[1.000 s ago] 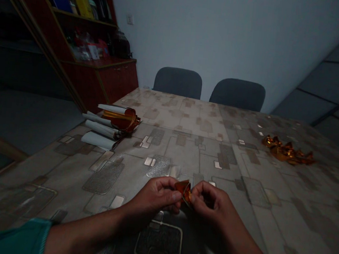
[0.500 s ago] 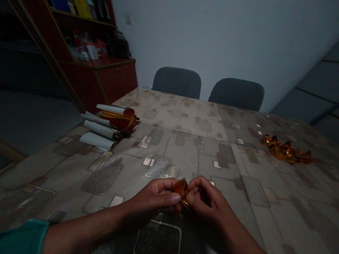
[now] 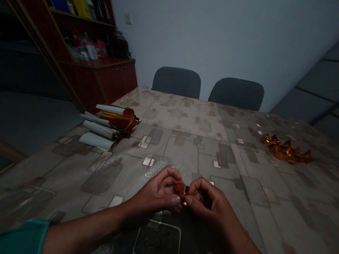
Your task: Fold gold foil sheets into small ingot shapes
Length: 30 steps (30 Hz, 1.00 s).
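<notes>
Between my two hands, above the near part of the table, is a small folded piece of shiny gold foil paper [image 3: 183, 190]. My left hand [image 3: 160, 191] grips its left side, thumb below and the index finger arched over the top. Pinching its right edge between thumb and index finger is my right hand [image 3: 209, 198]. My fingers hide much of the foil. Several folded gold foil pieces [image 3: 288, 150] lie in a row at the right of the table. At the left lies a stack of curled foil sheets [image 3: 120, 121], gold on one face and pale on the other.
The table [image 3: 182, 151] has a patterned cover. Two grey chairs [image 3: 177, 82] [image 3: 237, 93] stand at its far side, against the wall. A red-brown cabinet [image 3: 117, 78] with loaded shelves is at the back left.
My left index finger has lifted and arched over the foil. The foil's upper flap, upright before, now sits lower and more hidden. My right hand keeps its pinch almost in place.
</notes>
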Tool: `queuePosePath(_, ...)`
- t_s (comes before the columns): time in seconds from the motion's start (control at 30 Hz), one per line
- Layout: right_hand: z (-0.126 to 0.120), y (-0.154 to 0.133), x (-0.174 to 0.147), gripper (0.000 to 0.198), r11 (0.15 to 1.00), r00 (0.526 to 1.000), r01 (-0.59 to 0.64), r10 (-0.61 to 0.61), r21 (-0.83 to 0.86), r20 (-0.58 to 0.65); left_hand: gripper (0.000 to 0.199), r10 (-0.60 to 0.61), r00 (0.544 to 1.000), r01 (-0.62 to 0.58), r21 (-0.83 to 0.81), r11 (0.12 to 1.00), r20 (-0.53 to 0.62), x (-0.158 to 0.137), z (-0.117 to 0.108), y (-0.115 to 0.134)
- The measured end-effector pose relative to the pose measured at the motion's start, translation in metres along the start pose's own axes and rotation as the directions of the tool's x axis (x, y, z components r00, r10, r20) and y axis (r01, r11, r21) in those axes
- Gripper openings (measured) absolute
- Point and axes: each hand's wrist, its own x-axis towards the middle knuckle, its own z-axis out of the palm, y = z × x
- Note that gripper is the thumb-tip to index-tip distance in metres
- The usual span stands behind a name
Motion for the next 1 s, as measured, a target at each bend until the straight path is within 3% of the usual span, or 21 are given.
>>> queuePosePath(0.1, 0.003, 0.002, 0.001, 0.028, 0.999, 0.998, 0.003, -0.005, -0.045, -0.057, 0.034, 0.047, 0.999, -0.047, 0.031, 0.998, 0.021, -0.001, 0.001, 0.000)
queuePosePath(0.27, 0.004, 0.002, 0.003, 0.024, 0.997, 0.996, -0.005, -0.002, -0.082, -0.085, 0.034, 0.005, 1.000, -0.006, 0.061, 0.998, 0.013, -0.002, 0.004, 0.001)
queuePosePath(0.47, -0.002, 0.003, 0.000, 0.027, 0.993, 0.996, 0.085, -0.083, 0.080, -0.028, 0.039, -0.013, 0.998, 0.017, 0.057, 0.998, -0.068, 0.000, 0.003, 0.003)
queuePosePath(0.63, -0.007, -0.001, -0.002, 0.041, 0.990, 0.989, 0.140, -0.138, 0.035, -0.044, 0.041, -0.108, 0.992, 0.108, 0.000, 0.994, -0.063, 0.000, 0.001, 0.004)
queuePosePath(0.7, -0.006, -0.002, -0.003, 0.037, 0.989, 0.989, 0.143, -0.141, 0.036, -0.048, 0.041, -0.140, 0.988, 0.139, -0.021, 0.990, -0.058, -0.001, 0.001, 0.004)
queuePosePath(0.8, -0.005, -0.005, -0.005, 0.024, 0.990, 0.992, 0.123, -0.124, 0.071, 0.009, 0.042, -0.182, 0.983, 0.180, -0.039, 0.983, -0.038, -0.003, 0.003, 0.006)
queuePosePath(1.0, -0.010, -0.010, -0.011, 0.030, 0.986, 0.983, 0.089, -0.110, 0.144, 0.147, 0.038, -0.268, 0.959, 0.276, -0.100, 0.956, 0.089, -0.006, 0.007, 0.017)
